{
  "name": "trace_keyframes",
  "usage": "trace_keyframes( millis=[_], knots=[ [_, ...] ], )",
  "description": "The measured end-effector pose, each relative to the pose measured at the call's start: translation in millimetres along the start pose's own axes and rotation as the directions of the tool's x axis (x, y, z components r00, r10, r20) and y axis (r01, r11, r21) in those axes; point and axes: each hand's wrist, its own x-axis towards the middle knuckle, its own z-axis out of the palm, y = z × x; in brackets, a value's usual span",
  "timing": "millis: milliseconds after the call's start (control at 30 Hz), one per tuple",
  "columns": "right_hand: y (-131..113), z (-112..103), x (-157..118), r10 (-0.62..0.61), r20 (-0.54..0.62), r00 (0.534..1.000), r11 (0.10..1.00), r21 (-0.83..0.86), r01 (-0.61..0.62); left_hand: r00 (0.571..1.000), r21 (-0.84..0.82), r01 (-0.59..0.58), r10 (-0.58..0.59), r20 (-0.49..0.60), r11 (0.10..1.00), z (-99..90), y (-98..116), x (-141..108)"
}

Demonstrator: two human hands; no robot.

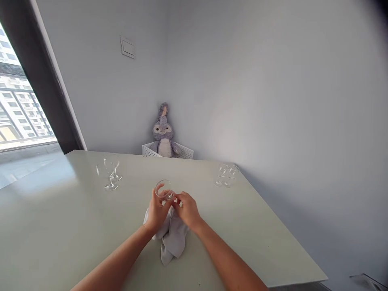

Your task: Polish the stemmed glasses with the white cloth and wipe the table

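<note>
A clear stemmed glass [163, 190] is held above the middle of the table, tilted so that its round rim faces up and left. My left hand [157, 210] is wrapped round the bowl, fingers behind it. The fingers of my right hand [186, 208] are pinched together at the glass's right side, near its stem or base. Below both hands a crumpled grey cloth [174, 238] lies on the table, partly covered by my left hand and wrist.
Two clear stemmed glasses [111, 178] stand at the back left of the pale table [75, 226]. Two smaller glasses [226, 173] stand near its right back corner. Behind the far edge, a plush toy [164, 135] sits in a white basket [186, 152] against the walls.
</note>
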Motion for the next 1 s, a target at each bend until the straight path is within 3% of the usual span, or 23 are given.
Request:
trace_keyframes(
  millis=[100,200,367,567,733,1000],
  knots=[
    [8.8,11.1,5.2,-0.005,0.091,0.996,1.0,0.014,0.004,0.999,0.067,-0.005,0.002,0.046,0.998,5.2,-3.8,-5.5],
    [26.4,5.5,16.6,0.091,0.039,0.995,0.994,-0.065,-0.089,0.996,0.156,-0.077,0.068,0.066,0.985,8.6,-15.9,-4.1],
    [72.0,-40.6,44.4,0.317,-0.177,0.932,0.902,-0.245,-0.354,0.965,0.383,-0.084,-0.021,0.26,0.92,12.0,-37.9,0.9],
    [117.4,-84.4,60.8,0.48,-0.291,0.827,0.757,-0.338,-0.559,0.96,0.348,-0.01,-0.088,0.265,0.937,11.0,-36.3,2.1],
    [131.0,-95.1,71.0,0.524,-0.325,0.787,0.7,-0.362,-0.616,0.963,0.314,0.015,-0.098,0.251,0.949,10.3,-34.2,3.0],
    [130.2,-100.7,74.7,0.525,-0.345,0.778,0.69,-0.362,-0.627,0.964,0.315,-0.012,-0.073,0.255,0.949,11.5,-34.7,1.7]
  ],
)
